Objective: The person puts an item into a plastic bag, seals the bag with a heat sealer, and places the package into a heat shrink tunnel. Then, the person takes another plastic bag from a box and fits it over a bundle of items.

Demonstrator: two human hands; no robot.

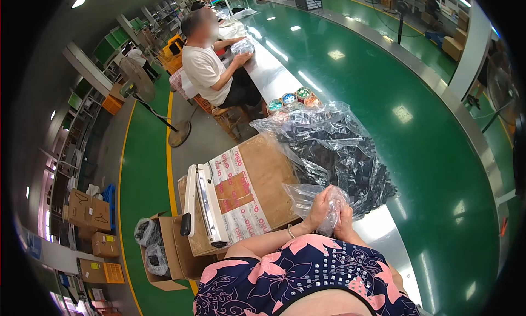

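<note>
My left hand (318,211) and my right hand (344,225) are close together in front of my chest, both closed on a crumpled clear plastic bag (299,198). The bag's loose end spreads to the left, over the edge of a brown cardboard box. What is inside it, if anything, I cannot make out. Just beyond my hands lies a pile of clear plastic bags with black contents (334,160). On the taped cardboard box (268,173) to the left rests a white bench-top bag sealer (205,209) with a black-tipped lever.
A co-worker in a white shirt (203,69) sits along the metal table (274,77), holding a clear bag (242,48). Several colourful round tubs or rolls (289,99) stand behind the pile. An open carton (164,250) with bagged items is at lower left; a floor fan (137,77) stands farther off.
</note>
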